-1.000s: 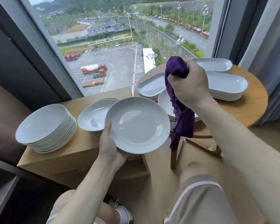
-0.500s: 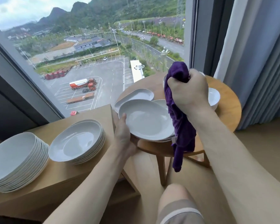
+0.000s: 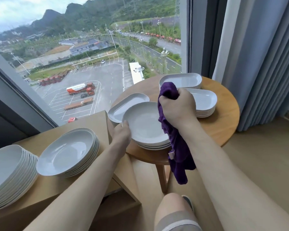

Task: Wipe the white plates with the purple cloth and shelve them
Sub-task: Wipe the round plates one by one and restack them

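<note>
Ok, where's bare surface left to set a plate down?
On the round table, the near right edge in front of the oblong stack is bare. On the cabinet, the far corner beyond the round stack is bare. It is crowded mid-table, where the left hand grips the plate.

No legible text or labels.

Left hand (image 3: 122,133) grips a rim with thumb on top; right hand (image 3: 177,108) is fisted, both forearms extended.
</note>
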A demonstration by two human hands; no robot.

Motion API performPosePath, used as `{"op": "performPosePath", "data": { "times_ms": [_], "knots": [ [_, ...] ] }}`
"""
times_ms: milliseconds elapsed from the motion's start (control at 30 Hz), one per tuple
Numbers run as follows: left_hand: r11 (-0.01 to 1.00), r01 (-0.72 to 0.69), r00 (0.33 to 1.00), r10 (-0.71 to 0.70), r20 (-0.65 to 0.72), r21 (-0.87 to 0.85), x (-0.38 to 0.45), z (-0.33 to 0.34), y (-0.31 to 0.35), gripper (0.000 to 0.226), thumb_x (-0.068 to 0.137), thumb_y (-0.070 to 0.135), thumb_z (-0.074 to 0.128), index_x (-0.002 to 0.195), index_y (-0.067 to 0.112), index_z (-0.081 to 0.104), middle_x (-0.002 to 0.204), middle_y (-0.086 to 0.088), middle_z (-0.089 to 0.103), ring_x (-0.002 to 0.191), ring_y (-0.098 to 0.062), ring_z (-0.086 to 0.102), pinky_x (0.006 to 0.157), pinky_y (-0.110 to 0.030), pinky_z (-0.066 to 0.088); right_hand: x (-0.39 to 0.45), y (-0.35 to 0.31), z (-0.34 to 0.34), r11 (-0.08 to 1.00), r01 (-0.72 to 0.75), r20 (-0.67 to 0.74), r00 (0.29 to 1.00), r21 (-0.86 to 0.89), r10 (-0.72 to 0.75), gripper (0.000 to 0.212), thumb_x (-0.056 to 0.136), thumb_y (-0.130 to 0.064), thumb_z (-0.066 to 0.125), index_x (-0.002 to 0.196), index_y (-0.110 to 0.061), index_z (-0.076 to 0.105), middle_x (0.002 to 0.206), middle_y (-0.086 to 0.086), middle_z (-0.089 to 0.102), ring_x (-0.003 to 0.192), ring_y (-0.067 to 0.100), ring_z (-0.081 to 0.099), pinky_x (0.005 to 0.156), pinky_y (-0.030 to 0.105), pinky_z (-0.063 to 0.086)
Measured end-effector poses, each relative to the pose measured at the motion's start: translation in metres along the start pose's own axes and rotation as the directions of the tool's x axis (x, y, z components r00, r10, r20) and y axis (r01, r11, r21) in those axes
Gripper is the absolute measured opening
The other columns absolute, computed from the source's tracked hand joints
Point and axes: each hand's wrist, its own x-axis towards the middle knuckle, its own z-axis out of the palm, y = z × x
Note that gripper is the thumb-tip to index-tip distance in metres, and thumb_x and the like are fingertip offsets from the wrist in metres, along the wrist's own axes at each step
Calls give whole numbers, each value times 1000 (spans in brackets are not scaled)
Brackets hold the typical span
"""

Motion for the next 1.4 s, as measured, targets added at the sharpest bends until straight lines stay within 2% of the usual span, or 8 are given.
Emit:
{"op": "performPosePath", "data": {
  "times_ms": [200, 367, 500, 667, 800, 933, 1067, 1400],
  "knots": [
    [999, 22, 996, -25, 85, 39, 9, 4, -7, 39, 100, 60, 50, 86, 27, 67, 106, -3, 69, 91, -21, 64, 85, -36, 55, -2, 2, 3, 1000, -2, 38, 999, -17, 3, 21, 86, -27, 66, 76, -18, 50, 71, -4, 55, 69, 21, 53, 66, 32, 44],
    [995, 86, 985, -76, 158, -57, -5, -40, -36, 31, 106, 40, 53, 118, 12, 62, 98, -5, 64, 77, -17, 62, 64, -30, 49, -12, 1, 10, 997, 29, 109, 994, -74, -21, 19, 88, -22, 64, 79, -13, 50, 65, -3, 54, 48, 5, 54, 52, 25, 43],
    [956, 265, 957, -245, 152, -125, -38, -114, -94, 29, 104, 28, 56, 106, 4, 73, 94, -13, 71, 76, -22, 66, 73, -36, 50, -24, -3, 14, 994, 57, 158, 987, -89, -43, 21, 92, -12, 61, 80, -11, 44, 62, 0, 48, 33, -1, 49, 32, 13, 29],
    [835, 400, 912, -405, 72, -377, -57, -190, -127, 52, 98, 51, 59, 107, 1, 69, 89, -13, 72, 79, -24, 66, 66, -34, 52, -35, -1, 32, 973, 117, 221, 973, -198, -71, 17, 88, -22, 65, 83, -13, 51, 74, 0, 57, 66, 17, 56, 53, 26, 35],
    [822, 388, 901, -433, -16, -417, -39, -220, -120, 62, 96, 65, 57, 114, 5, 63, 107, -13, 69, 86, -24, 69, 52, -28, 56, -64, -2, 56, 967, 177, 338, 935, -185, -106, 16, 87, -21, 65, 82, -12, 53, 77, 4, 59, 67, 20, 53, 57, 32, 37],
    [874, 362, 891, -426, -153, -323, -21, -218, -110, 42, 107, 46, 49, 114, 7, 62, 100, -14, 71, 79, -25, 70, 50, -29, 54, -105, 8, 77, 953, 264, 512, 845, -150, -154, 19, 87, -17, 66, 80, -18, 49, 82, 3, 56, 66, 14, 52, 55, 23, 37],
    [896, 407, 887, -433, -158, -176, -15, -217, -104, 30, 103, 18, 42, 112, 1, 66, 85, -10, 69, 69, -20, 67, 50, -28, 52, -128, 24, 91, 944, 278, 593, 796, -178, -123, 24, 84, -16, 66, 73, -19, 45, 74, 0, 51, 65, 17, 46, 59, 32, 37],
    [896, 384, 917, -398, -20, -223, -22, -229, -84, 37, 98, 23, 47, 119, -2, 64, 98, -19, 77, 81, -29, 75, 53, -30, 59, -136, 25, 94, 937, 298, 629, 768, -182, -122, 28, 85, -14, 66, 72, -21, 42, 75, -1, 49, 66, 12, 43, 58, 26, 32]
  ]
}}
